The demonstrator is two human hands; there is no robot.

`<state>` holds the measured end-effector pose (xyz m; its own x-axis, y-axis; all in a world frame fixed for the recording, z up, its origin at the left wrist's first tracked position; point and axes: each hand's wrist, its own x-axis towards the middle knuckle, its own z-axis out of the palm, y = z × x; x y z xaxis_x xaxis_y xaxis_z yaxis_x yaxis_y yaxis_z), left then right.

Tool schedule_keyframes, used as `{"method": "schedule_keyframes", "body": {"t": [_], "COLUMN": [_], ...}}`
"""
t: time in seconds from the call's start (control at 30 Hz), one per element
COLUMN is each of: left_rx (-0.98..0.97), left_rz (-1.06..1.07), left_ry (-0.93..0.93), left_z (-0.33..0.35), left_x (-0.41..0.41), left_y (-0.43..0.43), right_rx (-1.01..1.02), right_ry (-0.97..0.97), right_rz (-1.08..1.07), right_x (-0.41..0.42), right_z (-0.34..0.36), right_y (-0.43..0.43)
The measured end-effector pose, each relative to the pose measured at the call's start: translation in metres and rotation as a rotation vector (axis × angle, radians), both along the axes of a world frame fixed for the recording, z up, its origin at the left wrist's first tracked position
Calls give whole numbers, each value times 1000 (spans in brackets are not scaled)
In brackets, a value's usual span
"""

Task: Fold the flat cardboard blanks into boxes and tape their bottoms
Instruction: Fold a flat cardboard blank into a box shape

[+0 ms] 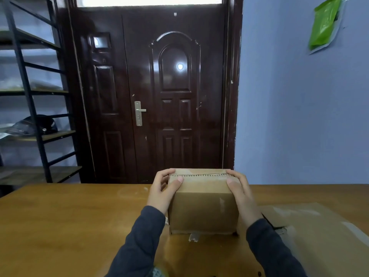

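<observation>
A folded brown cardboard box [203, 208] stands on the wooden table [69, 216], its top flaps closed with a seam running left to right. My left hand [162, 193] grips the box's upper left corner, thumb lying on the top flap. My right hand [240, 191] clasps the upper right corner the same way. A flat cardboard blank [311, 222] with strips of old tape lies on the table to the right of the box. A small torn scrap of tape [193, 236] sits by the box's near bottom edge.
A dark brown door [159, 92] stands behind the table. Black metal shelving [40, 136] holding a dark helmet [38, 124] is at the left. A green bag [324, 23] hangs on the blue wall at upper right.
</observation>
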<state>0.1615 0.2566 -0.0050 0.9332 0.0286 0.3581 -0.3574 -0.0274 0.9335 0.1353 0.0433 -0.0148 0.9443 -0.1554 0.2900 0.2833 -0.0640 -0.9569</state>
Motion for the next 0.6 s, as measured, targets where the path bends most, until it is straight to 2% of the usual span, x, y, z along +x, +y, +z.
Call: {"method": "schedule_keyframes", "body": {"t": [0.23, 0.43, 0.6], "left_rx": [12, 150, 60], "left_rz": [-188, -158, -204], "left_ry": [154, 143, 215], "left_z": [-3, -3, 4], "left_x": [-4, -2, -10], "left_y": [-1, 3, 5], "right_rx": [299, 167, 68], "right_ry": [120, 120, 134], "right_rz": [112, 70, 30], "right_x": [8, 12, 16], "right_z": [-5, 1, 3], "right_y": [2, 2, 1]}}
